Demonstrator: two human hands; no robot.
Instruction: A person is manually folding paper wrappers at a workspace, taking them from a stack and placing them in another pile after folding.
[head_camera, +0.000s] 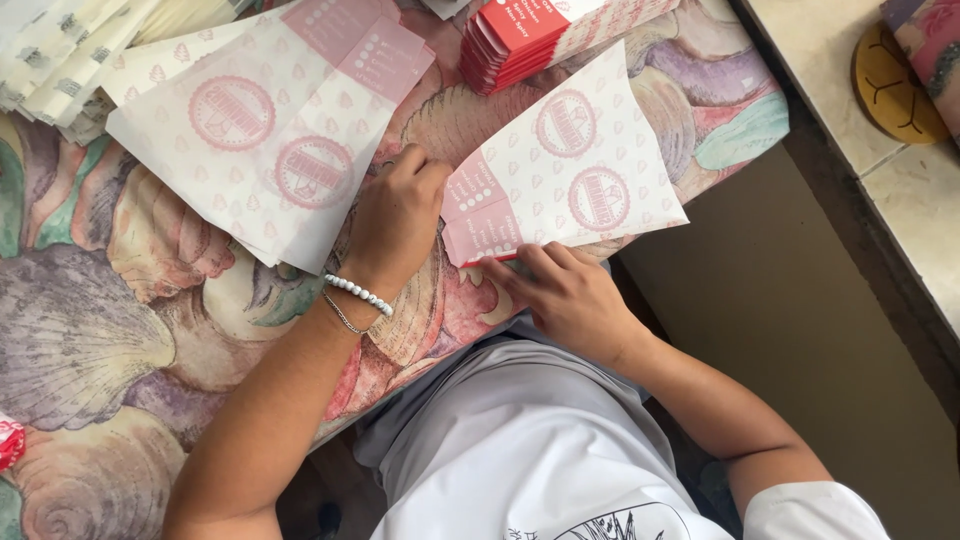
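Note:
A white paper wrapper with pink round prints (570, 165) lies on the shell-patterned tablecloth (120, 300) near the table's front edge. My left hand (398, 220), with a white bead bracelet on the wrist, rests as a fist on the wrapper's left corner. My right hand (560, 290) presses its fingertips along the wrapper's lower pink edge, where a thin red strip shows. Neither hand lifts the paper off the table.
A spread of the same printed paper sheets (270, 120) lies to the left. A stack of red flat cartons (530, 35) sits behind the wrapper. Folded paper bags (60, 55) pile at the far left. A tiled ledge (860, 130) holds a round wooden coaster (893, 90).

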